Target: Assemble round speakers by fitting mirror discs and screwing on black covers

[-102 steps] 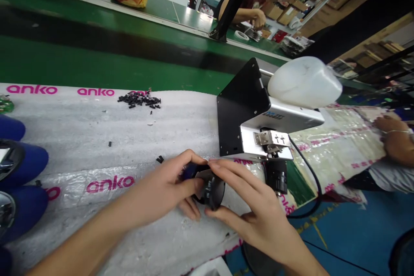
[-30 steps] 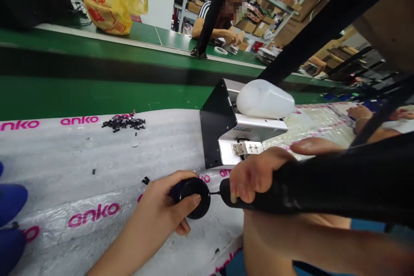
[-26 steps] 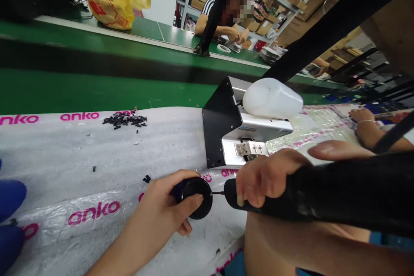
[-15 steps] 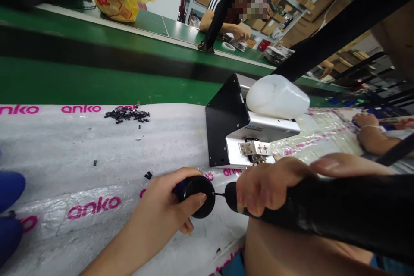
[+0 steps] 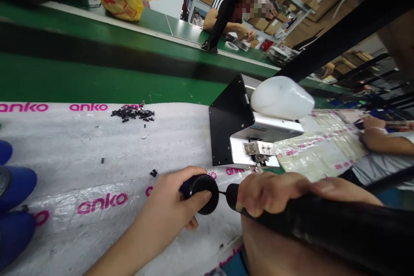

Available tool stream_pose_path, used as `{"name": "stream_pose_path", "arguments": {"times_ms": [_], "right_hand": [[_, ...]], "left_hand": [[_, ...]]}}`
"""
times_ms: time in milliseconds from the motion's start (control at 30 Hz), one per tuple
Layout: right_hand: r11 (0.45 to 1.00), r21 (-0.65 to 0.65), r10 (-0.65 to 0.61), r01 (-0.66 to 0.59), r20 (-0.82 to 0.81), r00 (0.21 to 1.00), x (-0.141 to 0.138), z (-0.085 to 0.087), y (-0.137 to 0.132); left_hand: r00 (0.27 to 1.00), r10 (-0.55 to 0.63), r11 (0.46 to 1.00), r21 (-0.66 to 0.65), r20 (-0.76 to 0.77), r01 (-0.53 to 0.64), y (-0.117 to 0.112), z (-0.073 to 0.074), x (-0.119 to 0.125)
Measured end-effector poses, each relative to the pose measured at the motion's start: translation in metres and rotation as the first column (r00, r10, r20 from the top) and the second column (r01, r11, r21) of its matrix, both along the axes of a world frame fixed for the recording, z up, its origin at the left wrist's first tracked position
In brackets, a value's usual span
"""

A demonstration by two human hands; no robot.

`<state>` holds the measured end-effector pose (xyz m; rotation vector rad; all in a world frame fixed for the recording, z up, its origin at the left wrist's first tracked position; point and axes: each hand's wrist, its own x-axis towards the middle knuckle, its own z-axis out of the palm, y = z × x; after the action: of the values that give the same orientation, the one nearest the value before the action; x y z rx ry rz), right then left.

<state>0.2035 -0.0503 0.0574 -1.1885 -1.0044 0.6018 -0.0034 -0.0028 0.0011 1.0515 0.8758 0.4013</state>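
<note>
Since half a second ago little has shifted: both hands keep their grip and the scene has only slid slightly right and down in view. On the white foam sheet (image 5: 97,146) printed with pink "anko", in front of the green conveyor belt (image 5: 80,82), stands the black-and-silver machine (image 5: 239,133) with a white plastic jug (image 5: 281,97) on top, and a co-worker's arm (image 5: 384,140) rests far right. The right hand (image 5: 274,192) is clamped around the black electric screwdriver (image 5: 323,228), its thin bit touching the round black part (image 5: 203,187) that the left hand (image 5: 171,202) pinches on the sheet near the front edge, with a pile of small black pieces (image 5: 132,113) well behind.
</note>
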Motion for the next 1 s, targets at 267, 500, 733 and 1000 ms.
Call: {"name": "stream_pose_path", "arguments": {"times_ms": [267,500,733,1000], "right_hand": [[0.905,0.372,-0.202,0.207,-0.052,0.978,-0.02,0.033,0.018],[0.783,0.492,-0.427,0.379,-0.017,0.904,0.002,0.024,0.06],[0.845,0.405,-0.37,0.35,-0.03,0.928,-0.028,0.03,0.034],[0.745,0.481,-0.501,0.462,-0.055,0.864,-0.009,0.025,0.065]], "left_hand": [[0.942,0.244,0.673,0.74,-0.229,0.005,-0.013,-0.013,-0.005],[0.966,0.074,0.639,0.755,-0.249,0.146,-0.008,-0.031,-0.008],[0.971,-0.092,0.837,0.511,-0.222,0.196,0.005,-0.011,-0.012],[0.968,-0.132,0.86,0.461,-0.214,0.219,0.006,-0.007,-0.009]]}}
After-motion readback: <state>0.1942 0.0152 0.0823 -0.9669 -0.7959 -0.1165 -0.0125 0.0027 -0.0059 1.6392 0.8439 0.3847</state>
